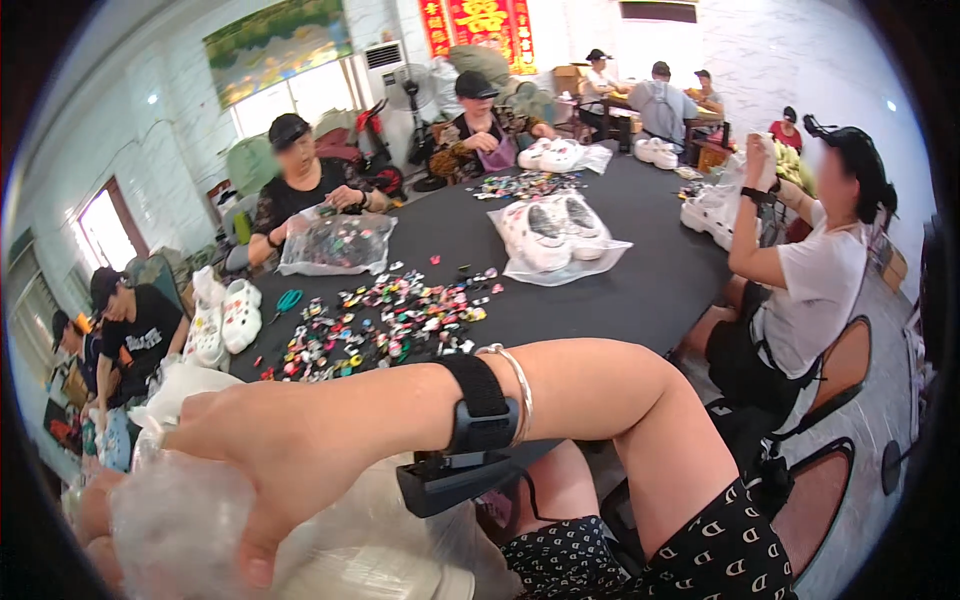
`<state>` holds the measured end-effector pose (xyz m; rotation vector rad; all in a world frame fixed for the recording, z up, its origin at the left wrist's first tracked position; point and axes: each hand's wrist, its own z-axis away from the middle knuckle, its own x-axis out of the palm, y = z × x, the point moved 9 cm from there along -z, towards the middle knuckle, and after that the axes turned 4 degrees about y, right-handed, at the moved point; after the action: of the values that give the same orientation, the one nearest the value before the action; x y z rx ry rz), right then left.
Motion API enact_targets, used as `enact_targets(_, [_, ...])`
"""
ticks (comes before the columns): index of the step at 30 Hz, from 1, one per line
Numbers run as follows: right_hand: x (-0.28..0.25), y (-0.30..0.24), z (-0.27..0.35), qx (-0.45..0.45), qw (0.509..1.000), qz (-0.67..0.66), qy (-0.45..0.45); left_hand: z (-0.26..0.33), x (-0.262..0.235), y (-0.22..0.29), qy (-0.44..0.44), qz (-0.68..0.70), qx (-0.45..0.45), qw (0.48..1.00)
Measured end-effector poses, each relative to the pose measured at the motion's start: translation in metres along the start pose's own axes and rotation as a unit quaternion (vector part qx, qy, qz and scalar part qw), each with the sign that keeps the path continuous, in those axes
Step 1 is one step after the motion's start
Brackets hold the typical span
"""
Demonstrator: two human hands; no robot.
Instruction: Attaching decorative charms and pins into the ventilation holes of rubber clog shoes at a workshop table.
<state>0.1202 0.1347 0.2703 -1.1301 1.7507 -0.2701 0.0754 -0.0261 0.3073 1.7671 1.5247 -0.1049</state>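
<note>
My right arm reaches across to the lower left, where my right hand (265, 435) is closed on a bunched clear plastic bag (185, 520). At the left edge, the fingers of my left hand (98, 510) curl against the same plastic, and the rest of that hand is hidden behind it. Pale white forms (400, 575) show through plastic beneath my right forearm; their kind is unclear. Just beyond my hands stands a pair of white clogs (222, 325) with colourful charms.
Loose colourful shoe charms (385, 318) cover part of the black table (640, 260), with teal-handled scissors (288, 300) beside them. Bagged white clogs (555, 235) lie farther back. People sit around the table; one handles a bag of charms (340, 243). Chairs (815, 500) stand right.
</note>
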Motion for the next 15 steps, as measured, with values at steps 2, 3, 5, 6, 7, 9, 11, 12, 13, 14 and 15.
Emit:
enact_targets(2, [-0.019, -0.014, 0.024, -0.063, 0.995, 0.05, 0.062, -0.016, 0.039, 0.026, -0.129, -0.161, 0.05, 0.977])
enact_targets(3, [-0.029, -0.014, 0.032, -0.045, 0.994, 0.04, 0.087, -0.022, 0.057, 0.033, -0.189, -0.242, 0.073, 0.949])
enact_targets(5, [-0.043, -0.027, 0.047, -0.077, 0.988, 0.043, 0.124, -0.023, 0.076, 0.091, -0.18, 0.133, 0.342, 0.913])
enact_targets(6, [-0.045, -0.029, 0.053, -0.074, 0.988, 0.044, 0.124, -0.027, 0.082, 0.095, -0.18, 0.135, 0.343, 0.912])
enact_targets(7, [-0.056, -0.025, 0.059, -0.034, 0.985, 0.03, 0.166, -0.029, 0.082, 0.1, -0.135, 0.05, 0.378, 0.915])
enact_targets(9, [-0.079, -0.021, 0.072, -0.005, 0.97, 0.085, 0.227, -0.045, 0.097, 0.082, -0.154, -0.034, 0.263, 0.952])
enact_targets(11, [-0.106, -0.005, 0.088, 0.033, 0.963, 0.031, 0.266, -0.062, 0.108, 0.051, -0.182, 0.007, 0.09, 0.979])
enact_targets(12, [-0.125, -0.001, 0.089, 0.02, 0.945, 0.088, 0.315, -0.07, 0.111, 0.045, -0.166, 0.059, 0.07, 0.982])
enact_targets(13, [-0.147, 0.013, 0.091, 0.065, 0.936, 0.137, 0.317, -0.071, 0.116, 0.041, -0.165, 0.061, 0.071, 0.982])
enact_targets(14, [-0.175, 0.035, 0.107, 0.15, 0.911, 0.119, 0.365, -0.074, 0.111, 0.04, -0.104, 0.036, 0.106, 0.988])
enact_targets(15, [-0.202, 0.034, 0.126, 0.128, 0.892, 0.147, 0.408, -0.075, 0.101, 0.04, -0.04, 0.009, 0.141, 0.989])
